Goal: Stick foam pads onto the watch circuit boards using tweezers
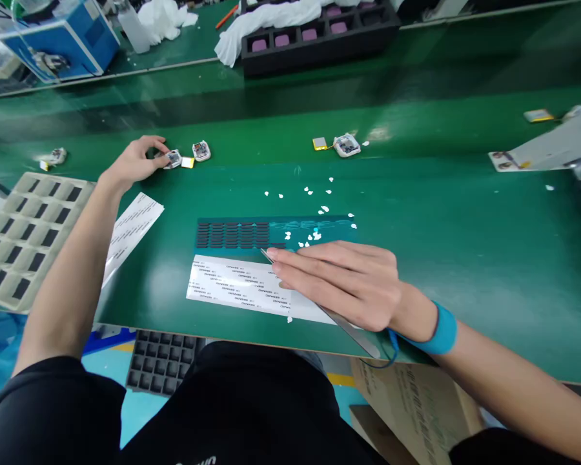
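Note:
My left hand [138, 160] reaches to the back left of the green bench, its fingers closed on a small white device with an exposed circuit board [173, 159]. Beside it lie a silver battery with yellow edging [187, 162] and another open device [201, 151]. In my right hand [343, 281] are metal tweezers [353, 332], held with the tips pointing left. Those tips meet the lower edge of a teal sheet [314, 226] bearing rows of thin dark strips [232, 235]. Below it is a printed white backing sheet [237, 284], partly under my right hand.
A beige tray [29, 232] with dark slots stands at the left, near another printed strip [133, 226]. Small white scraps [324, 209] are scattered mid-bench. Another device [347, 145] with its battery [319, 143] lies farther back. A black compartment tray [319, 39] sits on the rear shelf.

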`<state>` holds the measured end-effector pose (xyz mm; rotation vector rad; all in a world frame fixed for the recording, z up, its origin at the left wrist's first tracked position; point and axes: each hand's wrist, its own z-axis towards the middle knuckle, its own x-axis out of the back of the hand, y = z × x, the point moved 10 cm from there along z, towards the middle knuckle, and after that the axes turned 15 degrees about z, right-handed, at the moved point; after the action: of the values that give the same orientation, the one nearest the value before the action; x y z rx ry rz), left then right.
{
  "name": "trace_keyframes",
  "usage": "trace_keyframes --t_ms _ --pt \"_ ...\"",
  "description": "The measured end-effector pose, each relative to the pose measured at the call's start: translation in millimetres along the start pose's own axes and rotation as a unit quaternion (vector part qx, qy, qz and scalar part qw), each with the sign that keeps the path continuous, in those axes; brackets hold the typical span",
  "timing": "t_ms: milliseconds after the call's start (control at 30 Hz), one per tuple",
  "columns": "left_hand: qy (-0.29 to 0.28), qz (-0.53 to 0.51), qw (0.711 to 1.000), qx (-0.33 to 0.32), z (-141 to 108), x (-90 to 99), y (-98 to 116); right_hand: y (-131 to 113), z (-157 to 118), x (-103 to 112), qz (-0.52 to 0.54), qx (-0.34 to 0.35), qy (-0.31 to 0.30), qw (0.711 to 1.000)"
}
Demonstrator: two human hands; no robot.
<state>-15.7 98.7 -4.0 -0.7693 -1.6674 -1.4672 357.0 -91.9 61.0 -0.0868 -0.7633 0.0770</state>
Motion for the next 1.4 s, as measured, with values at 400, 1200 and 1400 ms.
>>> trace_keyframes --t_ms 400,1200,1400 --pt "0.034 -0.213 0.975 -0.042 -63.3 -38.9 91.1 21.7 -4.0 1.3 0.012 -0.090 0.062 0.994" --pt "-0.143 -0.402 0.896 -0.121 -184.0 -116.8 174.8 35.6 -6.3 -1.4 0.044 -0.207 0.064 0.975" --pt "-0.100 -0.328 0.929 -0.136 -187.5 -104.9 176.9 36.4 -7.7 -5.0 0.059 -0.225 0.035 0.972"
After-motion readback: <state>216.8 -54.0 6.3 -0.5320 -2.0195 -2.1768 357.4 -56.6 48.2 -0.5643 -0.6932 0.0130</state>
